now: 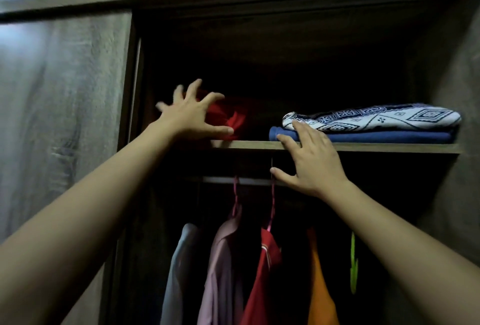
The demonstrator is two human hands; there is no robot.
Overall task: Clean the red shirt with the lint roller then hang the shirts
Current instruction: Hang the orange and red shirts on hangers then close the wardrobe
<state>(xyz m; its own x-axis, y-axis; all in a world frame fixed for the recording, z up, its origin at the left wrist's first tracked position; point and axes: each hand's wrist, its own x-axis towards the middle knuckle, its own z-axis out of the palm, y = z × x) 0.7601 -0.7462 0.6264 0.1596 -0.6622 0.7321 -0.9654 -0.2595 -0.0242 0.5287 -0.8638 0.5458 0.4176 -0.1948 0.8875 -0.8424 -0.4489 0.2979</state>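
- Red crumpled shirt [239, 116] sat on a wooden shelf [389, 147]; your left hand [189, 114] splayed over it, empty.
- Your right hand [309, 158] lay open; fetching needed a grip next.

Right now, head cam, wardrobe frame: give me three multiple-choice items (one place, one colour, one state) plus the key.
1. Where does the patterned garment lie?
A) on top of the blue folded garment on the shelf
B) on a hanger on the rail
C) on the floor

2. What colour is the crumpled garment on the shelf next to the left hand?
A) green
B) red
C) white

3. How are the left hand's fingers?
A) spread wide, curled round nothing
B) curled round a hanger
C) pinching a lint roller

Key:
1 A: it sits directly on the blue fold, both on the shelf.
2 B: the cloth by that hand is plainly red.
3 A: the fingers are splayed apart in front of the garment.
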